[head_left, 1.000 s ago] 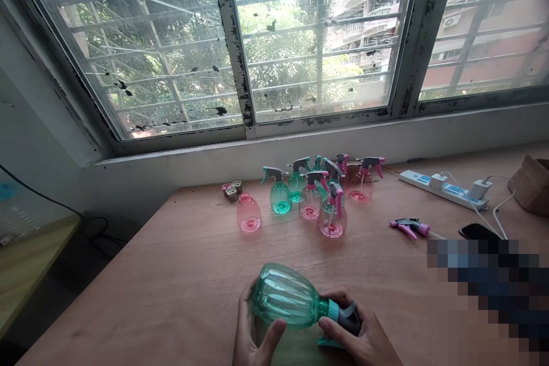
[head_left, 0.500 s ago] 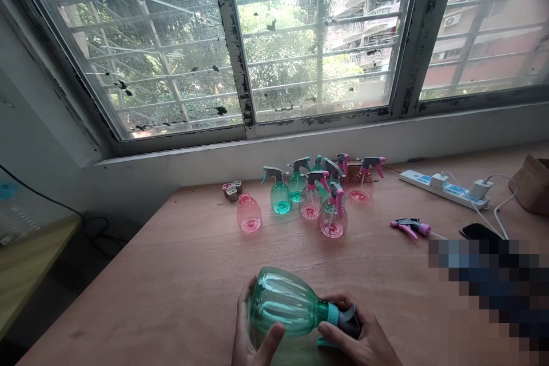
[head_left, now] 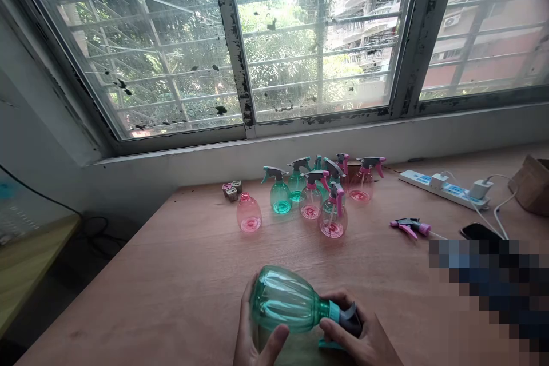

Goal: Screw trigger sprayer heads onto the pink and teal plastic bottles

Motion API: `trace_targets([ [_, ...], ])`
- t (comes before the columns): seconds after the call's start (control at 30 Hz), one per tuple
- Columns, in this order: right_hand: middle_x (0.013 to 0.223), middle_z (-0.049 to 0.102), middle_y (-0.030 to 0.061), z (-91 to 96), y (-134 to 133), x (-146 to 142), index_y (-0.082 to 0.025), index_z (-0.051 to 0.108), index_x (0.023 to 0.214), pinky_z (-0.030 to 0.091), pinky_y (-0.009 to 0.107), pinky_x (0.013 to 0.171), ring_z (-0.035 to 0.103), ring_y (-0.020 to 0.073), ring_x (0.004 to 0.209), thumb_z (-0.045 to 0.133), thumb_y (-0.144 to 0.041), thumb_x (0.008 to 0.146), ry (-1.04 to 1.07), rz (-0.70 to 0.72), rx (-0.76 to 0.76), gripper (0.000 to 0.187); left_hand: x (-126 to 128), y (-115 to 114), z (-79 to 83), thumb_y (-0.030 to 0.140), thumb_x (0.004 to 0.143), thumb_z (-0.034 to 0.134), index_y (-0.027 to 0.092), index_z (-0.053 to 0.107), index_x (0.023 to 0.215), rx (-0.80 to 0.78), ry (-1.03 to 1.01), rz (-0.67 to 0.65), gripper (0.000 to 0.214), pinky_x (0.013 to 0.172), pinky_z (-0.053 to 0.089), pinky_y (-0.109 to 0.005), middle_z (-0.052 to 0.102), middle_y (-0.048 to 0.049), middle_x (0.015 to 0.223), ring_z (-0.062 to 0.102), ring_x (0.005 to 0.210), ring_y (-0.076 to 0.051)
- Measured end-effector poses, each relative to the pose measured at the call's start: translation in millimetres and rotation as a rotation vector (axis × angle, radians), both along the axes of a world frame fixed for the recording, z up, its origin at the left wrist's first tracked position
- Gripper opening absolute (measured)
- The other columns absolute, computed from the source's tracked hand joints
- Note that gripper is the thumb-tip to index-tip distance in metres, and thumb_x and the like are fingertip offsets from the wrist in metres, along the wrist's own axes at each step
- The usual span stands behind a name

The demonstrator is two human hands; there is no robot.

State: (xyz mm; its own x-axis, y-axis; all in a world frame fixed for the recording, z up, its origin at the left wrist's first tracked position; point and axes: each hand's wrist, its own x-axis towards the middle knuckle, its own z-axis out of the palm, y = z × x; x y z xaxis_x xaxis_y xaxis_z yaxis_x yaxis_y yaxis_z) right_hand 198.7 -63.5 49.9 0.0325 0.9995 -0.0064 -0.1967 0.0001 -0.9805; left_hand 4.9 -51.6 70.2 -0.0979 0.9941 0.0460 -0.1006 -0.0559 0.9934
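Note:
A clear green spray bottle [head_left: 285, 300] lies on its side between my hands, low over the table's near part. Its base points left and its spray head, with a teal collar and dark grey top, points right. My left hand [head_left: 257, 337] is wrapped round the base end, thumb along the lower side. My right hand [head_left: 358, 334] grips the collar and spray head [head_left: 349, 320], thumb in front and fingers behind. The teal trigger [head_left: 330, 344] shows below the right thumb. Part of the spray head is hidden by the right hand.
Several green and pink spray bottles [head_left: 309, 206] stand at the back. Left of them are a headless pink bottle [head_left: 249, 217] and small boxes [head_left: 232, 190]. A loose pink spray head [head_left: 410, 227], a power strip [head_left: 444, 190], a phone [head_left: 482, 233] and a brown bag [head_left: 532, 186] lie right.
Almost nothing differs. Both hands and the green spray bottle have shifted very slightly, and the bottle stays held at both ends.

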Motion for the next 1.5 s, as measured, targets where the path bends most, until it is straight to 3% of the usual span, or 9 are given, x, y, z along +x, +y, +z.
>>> trace_targets([
  [0.1,0.073,0.067,0.0015,1.8,0.1,0.3,-0.018,0.072,0.093,0.052,0.031,0.062,0.062,0.0205,0.068,0.078,-0.051,0.073,-0.013,0.005,0.005,0.039,-0.3,3.2,0.9,0.05,0.068,0.079,0.021,0.046,0.141,-0.018,0.018,0.005,0.085,0.113,0.041,-0.045,0.062,-0.0118,0.137,0.057,0.128,-0.036],
  [0.2,0.068,0.065,0.0005,1.4,0.4,1.2,-0.017,0.072,0.093,0.052,0.032,0.063,0.063,0.0203,0.065,0.077,-0.053,0.074,-0.031,-0.026,-0.009,0.041,-1.1,6.8,-3.0,0.046,0.068,0.081,0.024,0.055,0.135,0.047,0.072,0.017,0.075,0.117,0.035,-0.043,0.063,-0.0094,0.135,0.048,0.136,-0.035],
  [0.37,0.065,0.065,0.0002,-1.6,1.2,1.2,-0.017,0.071,0.094,0.051,0.032,0.063,0.063,0.0205,0.064,0.076,-0.055,0.075,-0.018,-0.048,-0.015,0.043,-0.7,9.0,-12.1,0.043,0.072,0.079,0.026,0.052,0.135,0.059,0.072,0.013,0.071,0.118,0.034,-0.043,0.061,-0.0077,0.138,0.05,0.135,-0.032],
  [0.57,0.068,0.066,0.0004,-0.9,1.6,-0.4,-0.018,0.071,0.091,0.052,0.033,0.059,0.064,0.0203,0.062,0.076,-0.056,0.073,-0.061,-0.055,0.013,0.042,0.8,8.4,-10.0,0.051,0.072,0.076,0.022,0.051,0.134,0.018,0.043,0.042,0.072,0.113,0.04,-0.043,0.064,-0.0114,0.134,0.057,0.128,-0.034],
  [0.73,0.066,0.067,0.0008,0.9,0.8,0.2,-0.017,0.07,0.094,0.054,0.034,0.064,0.064,0.0218,0.065,0.076,-0.055,0.073,-0.019,-0.075,-0.017,0.045,-0.8,11.5,-10.9,0.042,0.075,0.077,0.027,0.058,0.128,0.101,0.062,0.069,0.058,0.115,0.037,-0.039,0.056,-0.0064,0.145,0.048,0.137,-0.031],
  [0.87,0.065,0.067,0.0011,2.8,0.4,0.1,-0.016,0.069,0.094,0.054,0.034,0.064,0.064,0.021,0.064,0.076,-0.056,0.074,-0.005,-0.057,-0.022,0.044,0.0,9.6,-14.7,0.044,0.074,0.077,0.025,0.05,0.132,0.02,0.053,0.02,0.067,0.113,0.038,-0.044,0.064,-0.0101,0.133,0.056,0.128,-0.032],
  [1.03,0.068,0.065,-0.0006,5.0,-0.9,-1.6,-0.019,0.069,0.089,0.054,0.03,0.058,0.063,0.0196,0.064,0.079,-0.055,0.069,-0.027,-0.048,-0.013,0.042,0.2,8.8,-11.5,0.052,0.069,0.079,0.022,0.05,0.128,-0.019,-0.001,0.091,0.072,0.107,0.045,-0.042,0.067,-0.0112,0.127,0.06,0.124,-0.033],
  [1.23,0.064,0.068,0.0,-3.9,1.6,0.3,-0.018,0.066,0.091,0.052,0.032,0.06,0.064,0.0195,0.059,0.077,-0.053,0.074,-0.023,-0.031,-0.005,0.04,-3.7,11.8,-8.4,0.041,0.075,0.078,0.026,0.054,0.129,0.022,0.041,-0.029,0.062,0.112,0.04,-0.04,0.064,-0.0076,0.134,0.056,0.129,-0.03],
  [1.5,0.065,0.069,-0.0003,-7.2,2.1,0.3,-0.018,0.065,0.09,0.05,0.029,0.059,0.065,0.0183,0.058,0.079,-0.051,0.074,-0.008,-0.022,-0.001,0.038,1.6,9.5,-9.6,0.043,0.074,0.077,0.025,0.052,0.132,0.042,0.078,0.028,0.066,0.11,0.042,-0.039,0.064,-0.0075,0.133,0.058,0.126,-0.031],
])
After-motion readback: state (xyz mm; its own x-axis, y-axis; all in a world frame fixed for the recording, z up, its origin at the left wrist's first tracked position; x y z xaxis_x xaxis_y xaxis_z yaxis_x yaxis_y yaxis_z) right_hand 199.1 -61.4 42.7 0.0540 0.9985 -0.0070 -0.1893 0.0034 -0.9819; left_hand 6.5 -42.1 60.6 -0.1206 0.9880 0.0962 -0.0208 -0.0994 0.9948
